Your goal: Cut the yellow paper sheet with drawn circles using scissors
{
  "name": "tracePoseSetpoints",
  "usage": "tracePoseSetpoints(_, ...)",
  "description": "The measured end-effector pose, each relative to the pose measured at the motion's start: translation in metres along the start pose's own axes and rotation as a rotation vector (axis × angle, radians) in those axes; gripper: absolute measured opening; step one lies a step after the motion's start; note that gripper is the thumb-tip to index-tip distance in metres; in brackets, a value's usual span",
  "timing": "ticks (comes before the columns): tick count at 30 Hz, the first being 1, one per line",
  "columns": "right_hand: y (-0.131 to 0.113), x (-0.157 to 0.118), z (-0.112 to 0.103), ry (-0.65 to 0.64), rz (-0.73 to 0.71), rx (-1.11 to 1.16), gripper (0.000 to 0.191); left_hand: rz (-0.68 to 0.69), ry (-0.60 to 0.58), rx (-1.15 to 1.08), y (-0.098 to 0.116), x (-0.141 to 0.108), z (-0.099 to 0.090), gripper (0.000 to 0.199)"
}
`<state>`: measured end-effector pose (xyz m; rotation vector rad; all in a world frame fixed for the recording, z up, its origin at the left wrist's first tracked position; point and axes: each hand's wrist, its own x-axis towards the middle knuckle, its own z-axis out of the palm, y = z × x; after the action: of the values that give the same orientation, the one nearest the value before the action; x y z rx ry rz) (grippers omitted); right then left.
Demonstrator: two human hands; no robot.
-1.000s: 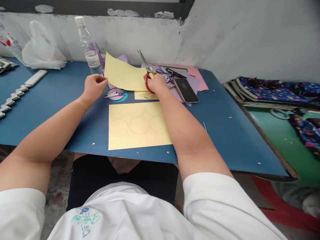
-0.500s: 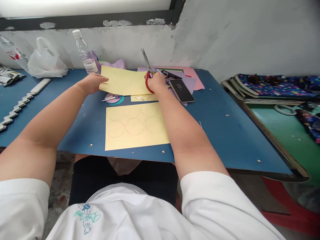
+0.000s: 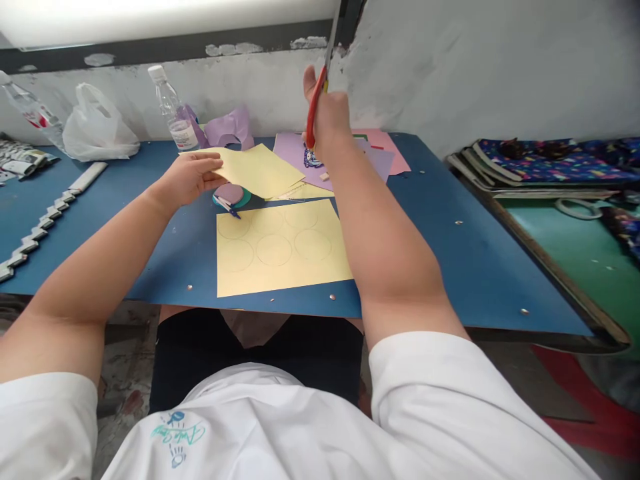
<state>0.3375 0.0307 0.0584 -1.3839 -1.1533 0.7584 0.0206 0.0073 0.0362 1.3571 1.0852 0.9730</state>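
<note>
Blue table [image 3: 450, 253]: flat, matte, dotted with small rivets along the near edge; wide bare stretch on the right half, narrower bare strip at left between arm and folded paper strip [image 3: 47, 213]. Far edge up against a rough grey wall [image 3: 475, 67], near edge over the lap.

Large yellow sheet [image 3: 280, 250], smooth card, rectangular, flat near the table's front edge, 6 pencilled circles in 2 rows; right edge partly under the right forearm.

Second yellow sheet [image 3: 255, 170], lifted and tilted off the table, pinched at its left edge by the left hand [image 3: 187, 177], fingers curled on it. Beneath it, a round pink and teal disc [image 3: 231, 195] with a pen [image 3: 227, 205] across it.

Purple and pink paper sheets [image 3: 295, 150] layered flat at the back, just behind the lifted sheet; crumpled purple scrap [image 3: 230, 127] against the wall.

Right hand [image 3: 327, 117] raised above the table, closed around red-handled scissors [image 3: 317, 100], steel blades pointing straight up toward the window frame, clear air all round.

Clear plastic bottle [image 3: 173, 110] upright at the back; white plastic bag [image 3: 97, 130] slumped to its left. Stack of patterned books [image 3: 540, 170] on the neighbouring green table [image 3: 565, 267], well apart.
</note>
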Motion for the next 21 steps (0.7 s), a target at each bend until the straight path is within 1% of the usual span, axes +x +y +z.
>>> tracePoseSetpoints(2, -0.019, -0.022, -0.001, -0.058, -0.019, 0.1, 0.079, 0.021, -0.002, -0.061, 0.002, -0.021, 0.016, 0.032)
tracePoseSetpoints(3, -0.026, -0.035, -0.001, -0.141, -0.023, 0.222, 0.082, 0.002, -0.023, -0.091, 0.001, -0.035, 0.024, 0.032)
tracePoseSetpoints(5, -0.035, -0.066, -0.003, -0.226, -0.033, 0.282, 0.084, -0.125, -0.08, -0.169, -0.002, -0.071, 0.04, 0.045)
tracePoseSetpoints(6, -0.036, -0.081, -0.004, -0.314, 0.008, 0.315, 0.086, -0.18, -0.121, -0.158, -0.005, -0.091, 0.045, 0.057)
tracePoseSetpoints(7, -0.034, -0.096, -0.007, -0.356, 0.028, 0.322, 0.087, -0.23, -0.189, -0.109, -0.009, -0.111, 0.049, 0.069)
tracePoseSetpoints(8, -0.03, -0.109, -0.009, -0.372, 0.03, 0.327, 0.088, -0.255, -0.281, -0.03, -0.013, -0.129, 0.051, 0.077)
tracePoseSetpoints(9, -0.024, -0.12, -0.013, -0.405, 0.053, 0.322, 0.091, -0.269, -0.359, 0.056, -0.018, -0.144, 0.051, 0.079)
tracePoseSetpoints(10, -0.017, -0.129, -0.017, -0.437, 0.078, 0.319, 0.093, -0.248, -0.381, 0.12, -0.022, -0.155, 0.05, 0.075)
tracePoseSetpoints(11, -0.009, -0.136, -0.021, -0.477, 0.107, 0.335, 0.095, -0.22, -0.346, 0.151, -0.025, -0.161, 0.048, 0.072)
tracePoseSetpoints(13, 0.009, -0.147, -0.029, -0.573, 0.147, 0.375, 0.097, -0.166, -0.181, 0.14, -0.031, -0.159, 0.044, 0.065)
tracePoseSetpoints(15, 0.026, -0.153, -0.032, -0.693, 0.157, 0.416, 0.101, -0.15, -0.027, 0.073, -0.035, -0.142, 0.042, 0.057)
tracePoseSetpoints(16, 0.033, -0.156, -0.033, -0.755, 0.154, 0.433, 0.102, -0.155, 0.01, 0.041, -0.036, -0.13, 0.042, 0.051)
tracePoseSetpoints(18, 0.044, -0.161, -0.031, -0.869, 0.148, 0.454, 0.103, -0.183, 0.034, 0.008, -0.039, -0.105, 0.042, 0.044)
tracePoseSetpoints(19, 0.048, -0.163, -0.029, -0.92, 0.149, 0.459, 0.102, -0.206, 0.042, 0.001, -0.04, -0.093, 0.042, 0.043)
tracePoseSetpoints(21, 0.055, -0.169, -0.025, -1.004, 0.154, 0.465, 0.102, -0.229, 0.067, -0.007, -0.044, -0.075, 0.043, 0.046)
